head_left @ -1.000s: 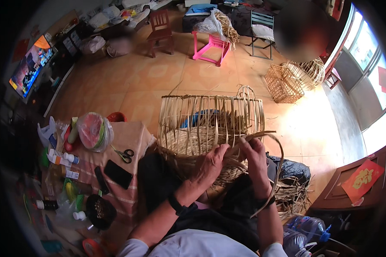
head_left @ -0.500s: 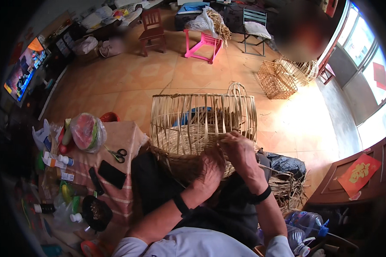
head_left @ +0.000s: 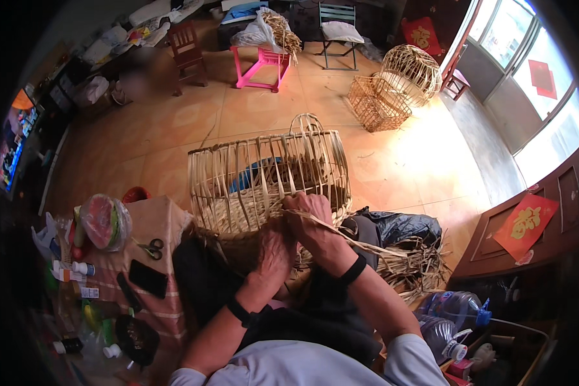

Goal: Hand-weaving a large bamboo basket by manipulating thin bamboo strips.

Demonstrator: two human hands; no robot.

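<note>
Now both hands at woven basket (head_left: 270, 180): right hand (head_left: 312, 222) pinching bamboo strip (head_left: 360, 243); left hand (head_left: 275, 254) grip unclear.

Half-woven bamboo basket (head_left: 270, 177) on person's lap, open uprights facing away. Left hand (head_left: 275, 248) pressed against basket's lower woven wall; right hand (head_left: 312, 222) just beside it, pinching a flat bamboo strip (head_left: 360, 241) trailing right of the basket. Scissors (head_left: 150, 248) left of basket on cloth-covered table (head_left: 167, 219).

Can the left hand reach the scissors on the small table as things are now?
Probably yes. The scissors lie uncovered on the striped cloth, on the left hand's own side, with nothing between them, though that hand now grips the basket.
</note>
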